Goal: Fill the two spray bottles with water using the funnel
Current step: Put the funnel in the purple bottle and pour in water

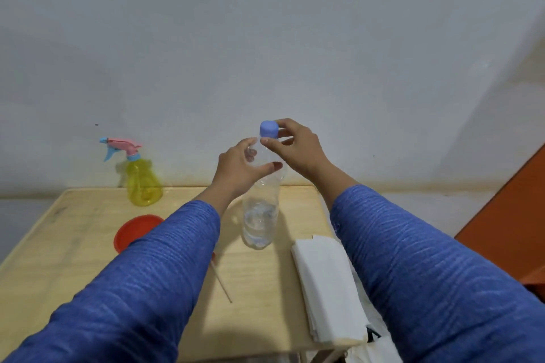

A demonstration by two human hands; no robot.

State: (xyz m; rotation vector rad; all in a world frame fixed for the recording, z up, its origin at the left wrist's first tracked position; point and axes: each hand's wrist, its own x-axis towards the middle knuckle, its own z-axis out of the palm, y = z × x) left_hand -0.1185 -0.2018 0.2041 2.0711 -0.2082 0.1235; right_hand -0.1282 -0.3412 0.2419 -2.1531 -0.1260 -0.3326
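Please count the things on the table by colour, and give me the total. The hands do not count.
Yellow: 1, the spray bottle
Red: 1, the funnel, partly hidden by the left sleeve
Clear: 1, the water bottle with a blue cap
White: 1, the folded cloth
Tan: 1, the thin stick
Total: 5

water bottle (261, 209): clear glossy plastic, matt blue cap (268, 129)
spray bottle (143, 181): translucent yellow plastic, shiny
surface (265, 283): pale wood, smooth
folded cloth (327, 286): white, possibly paper
sleeves (413, 268): blue ribbed knit
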